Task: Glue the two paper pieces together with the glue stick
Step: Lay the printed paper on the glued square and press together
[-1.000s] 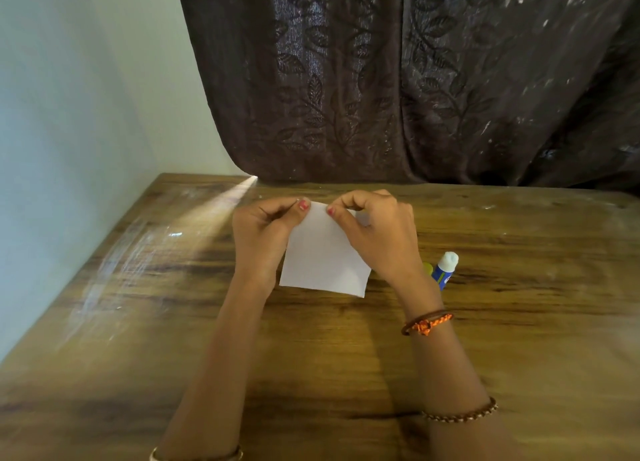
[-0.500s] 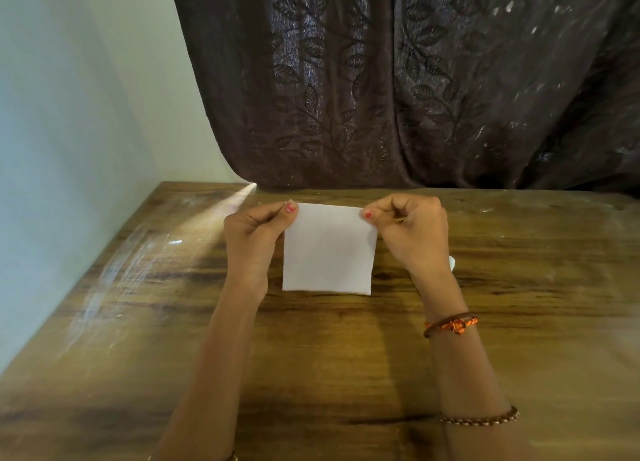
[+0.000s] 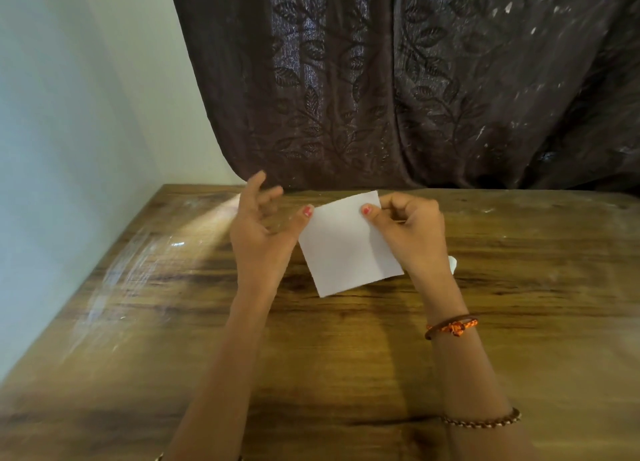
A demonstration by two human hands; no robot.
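The white paper square (image 3: 346, 246) looks matt and smooth. The wooden table (image 3: 311, 356) shows glossy, streaked grain. The dark cloth curtain (image 3: 381, 79) carries a faintly shiny leaf weave.

White paper (image 3: 346, 246) held above a wooden table (image 3: 346, 356)

The tilted sheet is pinched at its upper right corner by the right hand (image 3: 412, 235). The left hand (image 3: 259, 228) is spread open just beside the left edge, only its thumb near the paper.

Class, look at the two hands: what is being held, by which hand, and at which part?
The right hand pinches the white square paper at its top right corner; the left hand is open.
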